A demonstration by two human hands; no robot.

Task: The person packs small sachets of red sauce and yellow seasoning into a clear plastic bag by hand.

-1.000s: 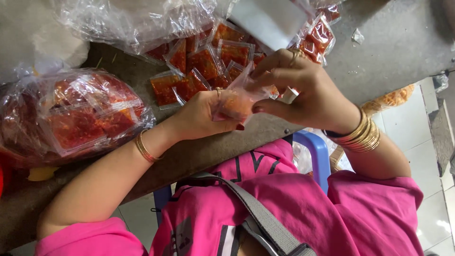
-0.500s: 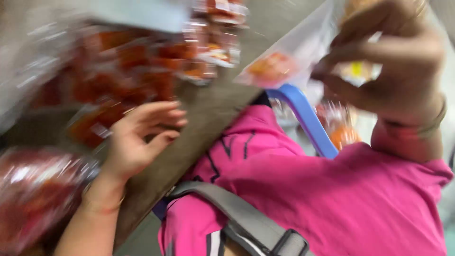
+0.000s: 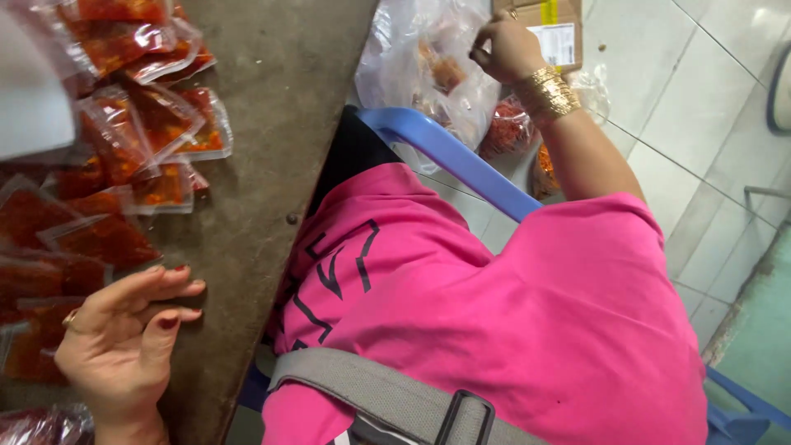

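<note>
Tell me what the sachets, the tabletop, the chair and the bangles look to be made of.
Sachets: thin clear plastic film, glossy, with glints and crinkles over red-orange filling.
Tabletop: probably concrete or stone, dull grey-brown, mottled and matte.
Chair: moulded plastic, smooth blue with a soft sheen.
Bangles at the right hand: gold-coloured metal, shiny; real gold cannot be told.

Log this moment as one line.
left hand: open, by red sachets on table | right hand: closed at top of clear bag beside blue chair
</note>
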